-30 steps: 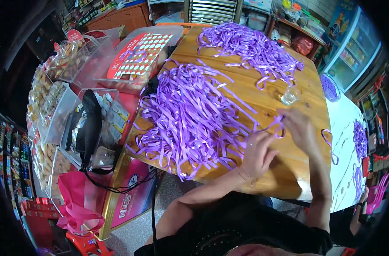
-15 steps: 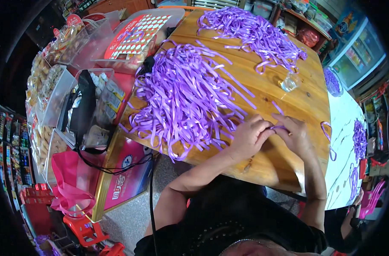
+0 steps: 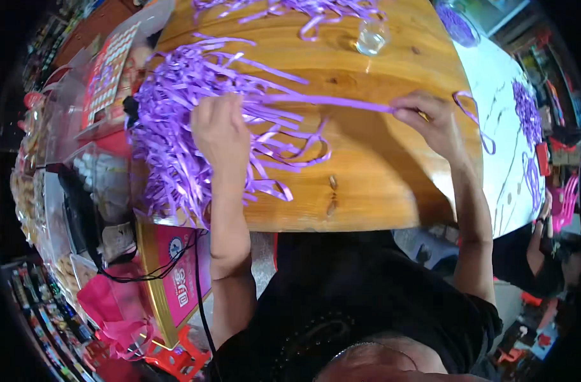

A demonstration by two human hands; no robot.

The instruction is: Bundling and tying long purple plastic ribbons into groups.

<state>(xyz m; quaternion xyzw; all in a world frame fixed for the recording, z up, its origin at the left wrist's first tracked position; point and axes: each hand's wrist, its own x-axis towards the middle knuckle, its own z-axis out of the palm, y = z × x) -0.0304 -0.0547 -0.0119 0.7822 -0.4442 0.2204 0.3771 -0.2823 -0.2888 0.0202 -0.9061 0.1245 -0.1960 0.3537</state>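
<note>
A heap of shiny purple ribbon (image 3: 166,108) covers the left part of the wooden table (image 3: 367,172), its loose ends trailing right. Over this heap my left hand (image 3: 220,127) is closed, fingers curled, with a purple strip meeting its fingertips. To the right, above bare wood, my right hand (image 3: 430,118) pinches the other end of that purple ribbon strip (image 3: 344,102). The strip runs nearly straight between the two hands. My left fingertips are partly hidden among the ribbons.
Another ribbon heap (image 3: 316,9) lies at the far edge, near a small clear glass (image 3: 371,38). One looped ribbon (image 3: 472,111) hangs at the table's right edge. Beyond stands a white marbled table (image 3: 504,165) with more ribbon. Clear plastic boxes (image 3: 102,172) crowd the left.
My hands were together at the table's near right. My left hand has moved left onto the heap, my right hand slightly away from me, and a strip now stretches between them. The view has shifted.
</note>
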